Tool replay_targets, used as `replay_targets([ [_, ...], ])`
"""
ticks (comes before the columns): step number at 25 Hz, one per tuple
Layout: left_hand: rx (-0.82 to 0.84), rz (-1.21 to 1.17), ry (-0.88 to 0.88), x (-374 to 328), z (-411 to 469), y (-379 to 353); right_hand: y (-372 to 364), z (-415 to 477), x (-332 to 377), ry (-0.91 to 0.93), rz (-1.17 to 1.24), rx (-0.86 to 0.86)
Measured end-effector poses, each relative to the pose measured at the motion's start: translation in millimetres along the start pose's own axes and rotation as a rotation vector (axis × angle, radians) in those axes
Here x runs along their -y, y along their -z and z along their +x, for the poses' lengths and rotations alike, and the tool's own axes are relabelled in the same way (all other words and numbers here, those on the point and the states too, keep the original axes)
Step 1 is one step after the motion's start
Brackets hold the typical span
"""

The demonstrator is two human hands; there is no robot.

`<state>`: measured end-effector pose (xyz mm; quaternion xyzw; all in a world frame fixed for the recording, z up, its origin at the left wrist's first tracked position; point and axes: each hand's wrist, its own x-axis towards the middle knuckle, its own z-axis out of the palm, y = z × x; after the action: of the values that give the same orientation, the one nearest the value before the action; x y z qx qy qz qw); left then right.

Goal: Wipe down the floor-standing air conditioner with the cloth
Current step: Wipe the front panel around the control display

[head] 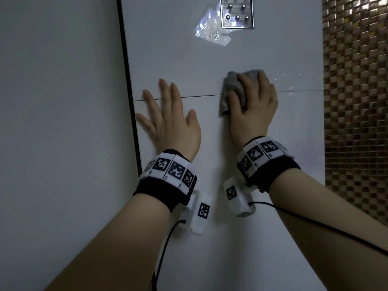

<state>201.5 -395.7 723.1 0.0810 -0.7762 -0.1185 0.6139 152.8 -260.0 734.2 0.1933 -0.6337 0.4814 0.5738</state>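
The right hand [255, 106] lies on the grey cloth [231, 87] with its fingers close together and bent over the bunched fabric. The thumb is laid across the cloth's lower part, and the hand holds it pressed against the white front of the air conditioner [210, 55]. The cloth shows above the fingertips and to the thumb side of the hand. It sits across a thin horizontal seam [199, 96] that runs under both hands.

To the thumb side, apart from the cloth, the left hand [172, 120] rests flat on the same front. Its fingers are straight and spread and it holds nothing. Its little finger reaches close to the dark edge strip [128, 70] of the unit.

Below each hand a black wrist band carries white blocks with printed square markers, one on the right wrist [264, 158] and one on the left wrist [170, 171]. A thin black cable [163, 248] trails back along each forearm.

Well above the right hand's fingertips a shiny rectangular panel [237, 12] with small round knobs is set into the front. A pale patch of reflected light [207, 28] lies just beside it.

Beyond the left hand's outer side stands a plain pale wall [58, 101]. Beyond the right hand's outer side, past the unit's edge, is a wall of small brown and gold mosaic tiles [357, 101].
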Motion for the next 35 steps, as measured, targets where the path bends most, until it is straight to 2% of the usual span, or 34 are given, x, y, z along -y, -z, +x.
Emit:
replay_targets([
  [4, -0.012, 0.075, -0.040, -6.9, -0.9, -8.9, 7.4, -6.2, -17.6, 0.235, -0.026, 0.134],
  [5, -0.020, 0.084, -0.033, -7.2, -0.9, -9.6, 11.4, -0.5, -23.3, 0.224, -0.016, 0.114],
  [9, -0.018, 0.095, -0.004, -10.4, -0.3, -10.3, 13.7, 11.4, -23.9, -0.011, -0.007, -0.012],
  [13, -0.019, 0.080, -0.006, -25.3, 1.3, -14.9, 17.8, 4.9, -33.2, 0.199, -0.019, 0.110],
  [14, -0.012, 0.072, -0.032, -30.2, 1.4, -16.1, 22.8, 9.8, -38.7, 0.202, -0.015, 0.103],
  [18, 0.003, 0.086, -0.081, -40.9, -1.1, -21.2, 29.3, 21.8, -43.2, -0.034, -0.022, -0.005],
  [19, -0.002, 0.104, -0.079, -41.2, -1.5, -22.2, 27.7, 19.0, -41.4, -0.025, -0.033, 0.006],
  [23, -0.011, 0.121, -0.062, -42.3, -2.2, -23.2, 34.1, 15.4, -53.0, 0.233, -0.021, 0.121],
  [24, -0.015, 0.111, -0.051, -43.5, -2.2, -23.4, 37.0, 21.2, -57.8, 0.209, -0.010, 0.097],
  [27, -0.018, 0.119, -0.068, -53.2, -2.2, -26.3, 39.1, 32.7, -58.8, -0.037, 0.011, -0.013],
  [28, -0.008, 0.135, -0.098, -59.1, -1.4, -28.2, 38.3, 31.3, -58.7, -0.050, -0.005, -0.014],
  [31, 0.018, 0.180, -0.198, -76.0, 0.1, -36.4, 42.6, 25.6, -74.3, 0.156, -0.020, 0.082],
  [32, 0.018, 0.190, -0.210, -80.0, 0.1, -39.3, 47.1, 28.6, -81.7, 0.175, -0.012, 0.088],
  [35, 0.010, 0.208, -0.190, -86.4, -0.3, -44.9, 55.0, 43.9, -92.4, -0.026, 0.002, -0.026],
])
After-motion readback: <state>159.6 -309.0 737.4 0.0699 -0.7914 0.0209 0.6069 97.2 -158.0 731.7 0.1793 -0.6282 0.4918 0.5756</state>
